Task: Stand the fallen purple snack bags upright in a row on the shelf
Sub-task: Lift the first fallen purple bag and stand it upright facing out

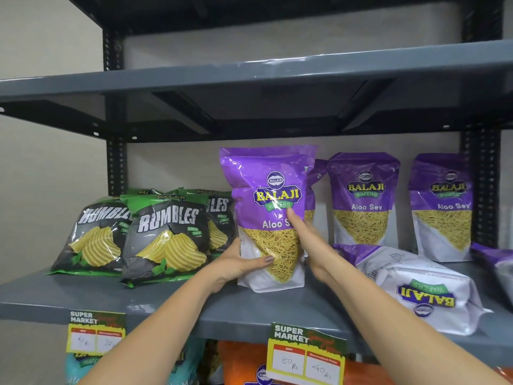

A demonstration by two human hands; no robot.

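A purple snack bag (270, 218) is held upright at the middle of the grey shelf (166, 304), its base on or just above the shelf board; contact cannot be confirmed. The left hand (241, 262) is closed on the bag's lower left edge, thumb laid across the front. The right hand (304, 240) is pressed against the bag's right side, thumb up on the front near the label; its grip is closed on the bag too.

Behind the held bag, another purple bag (315, 187) is partly hidden. Two more purple bags (363, 198) (441, 207) are seen standing upright at the back right, set apart from each other. A fallen purple bag (416, 287) is lying flat at the front right, back side up, logo upside down. Another fallen bag (499, 262) is cut off at the right edge.

To the left, green-and-black crisp bags (166, 234) are leaning in a cluster. Two price tags (95, 333) (306, 354) are fixed to the shelf's front edge
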